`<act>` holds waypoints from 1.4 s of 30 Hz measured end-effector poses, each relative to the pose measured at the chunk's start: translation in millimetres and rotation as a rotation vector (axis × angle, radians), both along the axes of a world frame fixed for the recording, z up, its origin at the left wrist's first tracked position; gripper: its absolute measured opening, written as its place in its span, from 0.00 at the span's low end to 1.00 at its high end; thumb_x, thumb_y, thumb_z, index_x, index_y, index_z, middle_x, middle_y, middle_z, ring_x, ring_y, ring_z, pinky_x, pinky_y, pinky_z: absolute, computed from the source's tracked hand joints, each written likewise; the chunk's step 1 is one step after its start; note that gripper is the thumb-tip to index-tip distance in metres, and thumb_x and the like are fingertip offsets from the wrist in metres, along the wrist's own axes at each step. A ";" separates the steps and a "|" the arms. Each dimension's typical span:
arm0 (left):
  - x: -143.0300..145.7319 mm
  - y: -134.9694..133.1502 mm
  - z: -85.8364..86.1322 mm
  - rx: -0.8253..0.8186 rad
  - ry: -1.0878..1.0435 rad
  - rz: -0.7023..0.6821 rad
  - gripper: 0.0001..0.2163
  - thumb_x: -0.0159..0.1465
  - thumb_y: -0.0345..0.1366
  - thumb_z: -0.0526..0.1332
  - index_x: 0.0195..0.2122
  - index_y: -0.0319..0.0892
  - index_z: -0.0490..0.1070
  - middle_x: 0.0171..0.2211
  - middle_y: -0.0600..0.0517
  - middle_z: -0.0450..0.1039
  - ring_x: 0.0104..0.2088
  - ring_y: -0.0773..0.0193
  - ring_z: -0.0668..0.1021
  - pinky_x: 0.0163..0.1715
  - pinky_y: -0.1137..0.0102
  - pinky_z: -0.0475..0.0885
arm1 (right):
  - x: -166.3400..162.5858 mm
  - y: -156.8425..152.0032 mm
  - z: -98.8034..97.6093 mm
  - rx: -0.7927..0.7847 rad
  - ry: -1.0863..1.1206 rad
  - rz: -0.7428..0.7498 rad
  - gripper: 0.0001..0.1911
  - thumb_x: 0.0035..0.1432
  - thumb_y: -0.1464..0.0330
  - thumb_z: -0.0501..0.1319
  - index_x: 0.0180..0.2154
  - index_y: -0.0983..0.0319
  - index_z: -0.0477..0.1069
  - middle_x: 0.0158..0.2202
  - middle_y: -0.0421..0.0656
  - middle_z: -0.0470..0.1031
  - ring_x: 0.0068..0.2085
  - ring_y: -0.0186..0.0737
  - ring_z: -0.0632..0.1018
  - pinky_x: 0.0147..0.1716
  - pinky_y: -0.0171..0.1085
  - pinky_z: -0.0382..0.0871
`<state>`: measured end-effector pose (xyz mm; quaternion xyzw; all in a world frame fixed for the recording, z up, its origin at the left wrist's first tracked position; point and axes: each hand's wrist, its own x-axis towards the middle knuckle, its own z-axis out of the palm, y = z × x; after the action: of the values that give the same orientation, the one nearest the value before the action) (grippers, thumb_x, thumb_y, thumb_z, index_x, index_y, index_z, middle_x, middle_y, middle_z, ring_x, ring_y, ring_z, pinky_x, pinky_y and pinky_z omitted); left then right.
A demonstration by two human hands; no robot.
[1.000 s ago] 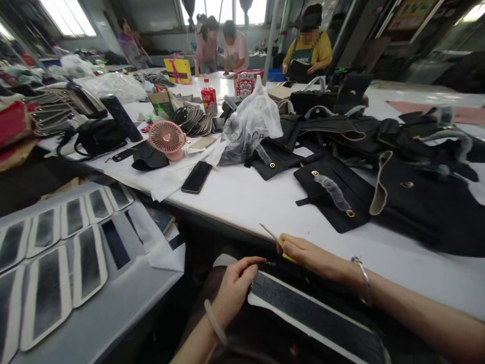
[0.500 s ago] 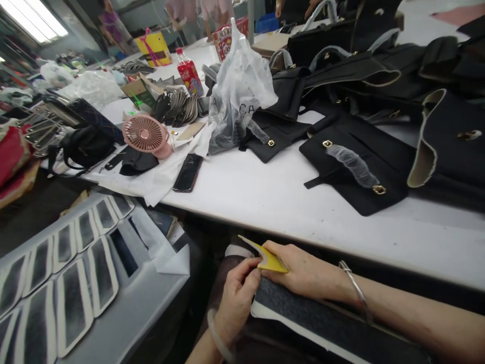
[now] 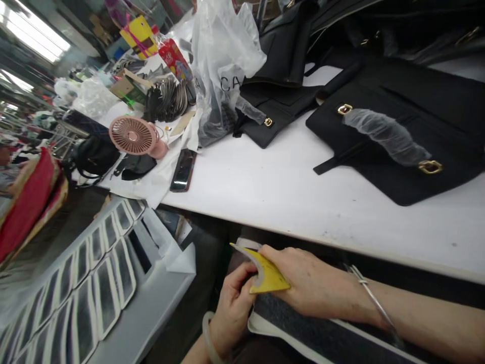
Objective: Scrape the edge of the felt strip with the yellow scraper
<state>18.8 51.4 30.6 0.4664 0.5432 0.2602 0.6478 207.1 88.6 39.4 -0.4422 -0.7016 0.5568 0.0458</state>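
My right hand [image 3: 299, 278] grips a bent, stiff yellow piece [image 3: 272, 277] with a pale grey face, tilted over my lap. Curled closed beside its lower left edge is my left hand [image 3: 233, 306]; what its fingertips pinch is hidden. Below both hands a long dark panel [image 3: 291, 323] with a white edge lies across my lap, its near end close to my left fingers. My right forearm rests above the panel.
Several dark pieces with white borders [image 3: 105, 303] lie on a grey-covered surface at left. On the white table [image 3: 235, 187] are a phone [image 3: 184, 171], a pink fan [image 3: 132, 135], a plastic bag [image 3: 223, 65] and black bag parts with wrapped handles [image 3: 394, 136].
My view has shifted and moved nearer the table. The yellow piece has tilted so that more of its face shows. Both hands stay beside it over the dark panel.
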 end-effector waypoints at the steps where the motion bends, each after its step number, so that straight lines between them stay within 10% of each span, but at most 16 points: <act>1: 0.7 -0.1 0.5 -0.010 0.005 0.011 0.11 0.61 0.43 0.62 0.38 0.41 0.77 0.32 0.52 0.75 0.34 0.62 0.72 0.36 0.72 0.68 | 0.6 0.0 -0.8 0.002 0.011 -0.008 0.13 0.60 0.63 0.56 0.46 0.59 0.67 0.40 0.49 0.78 0.40 0.53 0.78 0.35 0.41 0.61; 7: -17.0 -14.9 6.2 0.023 0.160 0.256 0.14 0.60 0.48 0.65 0.33 0.42 0.70 0.31 0.53 0.69 0.34 0.64 0.71 0.36 0.73 0.66 | 1.9 -3.4 -3.3 -0.005 0.072 -0.100 0.14 0.57 0.65 0.58 0.46 0.56 0.67 0.39 0.45 0.78 0.41 0.51 0.78 0.35 0.40 0.61; 16: -32.0 -43.1 29.8 -0.157 0.379 -0.032 0.24 0.56 0.59 0.63 0.21 0.42 0.63 0.17 0.56 0.62 0.22 0.68 0.62 0.25 0.71 0.57 | 3.7 -3.0 -2.7 -0.003 0.058 -0.106 0.16 0.55 0.65 0.57 0.47 0.57 0.69 0.39 0.48 0.78 0.41 0.54 0.77 0.33 0.40 0.60; 42: -25.1 -33.1 38.6 -0.439 0.230 0.091 0.18 0.50 0.48 0.71 0.22 0.39 0.68 0.19 0.53 0.69 0.20 0.70 0.66 0.24 0.74 0.58 | 4.0 -3.1 -5.5 0.029 0.101 -0.107 0.18 0.53 0.68 0.55 0.47 0.57 0.69 0.38 0.49 0.79 0.40 0.57 0.79 0.34 0.43 0.62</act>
<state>-6.3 18.3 69.2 0.3162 0.6770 0.1102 0.6553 211.1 85.5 33.9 -0.4498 -0.6817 0.5649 0.1172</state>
